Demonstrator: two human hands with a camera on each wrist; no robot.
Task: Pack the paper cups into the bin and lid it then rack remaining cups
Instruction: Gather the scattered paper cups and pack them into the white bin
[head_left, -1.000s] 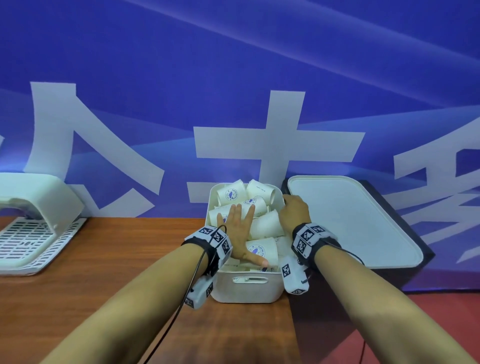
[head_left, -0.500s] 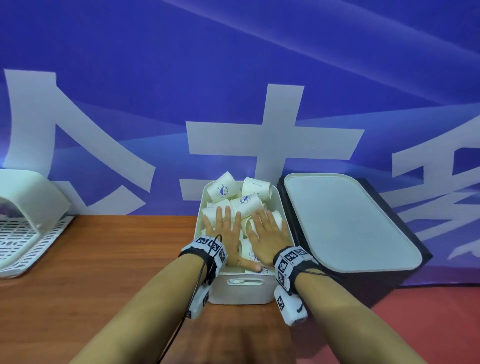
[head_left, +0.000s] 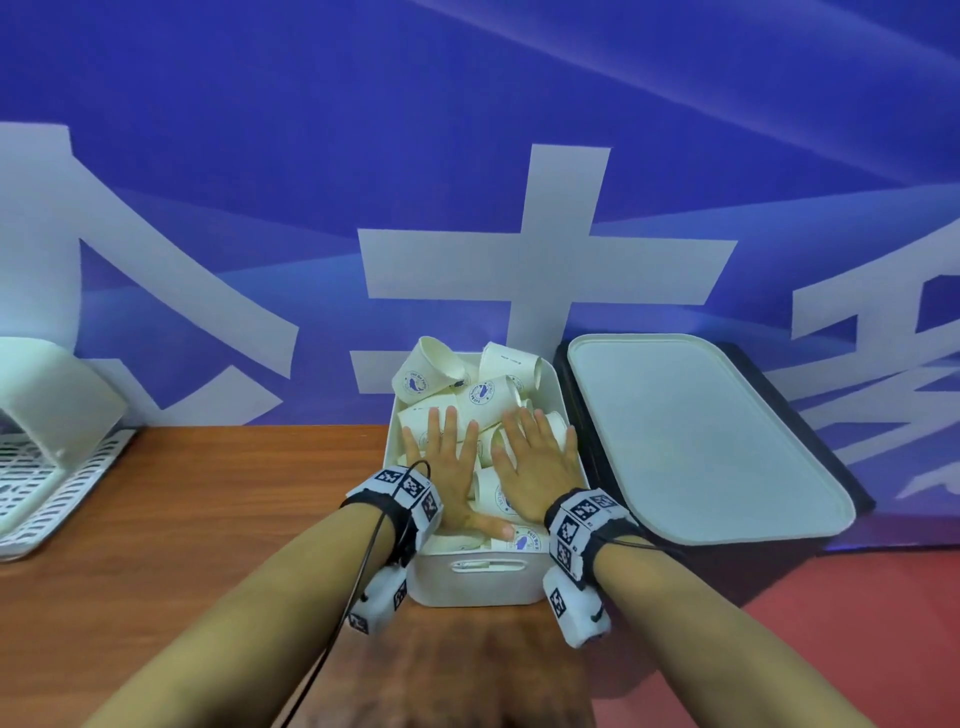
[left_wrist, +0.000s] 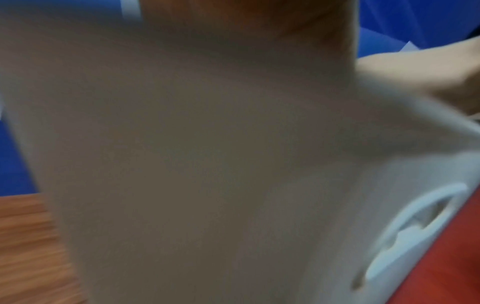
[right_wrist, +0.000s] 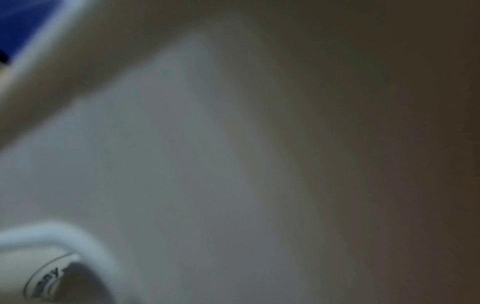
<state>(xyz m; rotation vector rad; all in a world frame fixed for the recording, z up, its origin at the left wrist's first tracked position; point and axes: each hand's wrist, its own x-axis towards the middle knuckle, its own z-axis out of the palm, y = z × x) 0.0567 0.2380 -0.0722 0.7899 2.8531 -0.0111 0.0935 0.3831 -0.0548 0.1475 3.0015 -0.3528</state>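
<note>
A white bin (head_left: 478, 584) heaped with white paper cups (head_left: 483, 389) stands on the wooden table against the blue backdrop. My left hand (head_left: 449, 467) lies flat on the cups in the bin's left half, fingers straight and spread. My right hand (head_left: 537, 462) lies flat on the cups in the right half, fingers straight. Some cups at the back stick up above the rim. The bin's white lid (head_left: 691, 436) lies to the right on a black box. Both wrist views are blurred and filled by the bin's wall (left_wrist: 207, 164), with its handle slot (left_wrist: 415, 226) showing.
A white cup rack (head_left: 47, 447) with a slotted tray stands at the table's left edge. The black box (head_left: 779, 561) under the lid sits right of the bin, over a red surface (head_left: 857, 649). Bare wooden table (head_left: 208, 519) stretches between rack and bin.
My right hand came off the bin's right edge and now lies flat on the cups beside my left hand. Both hands have stayed flat on the cups since half a second ago.
</note>
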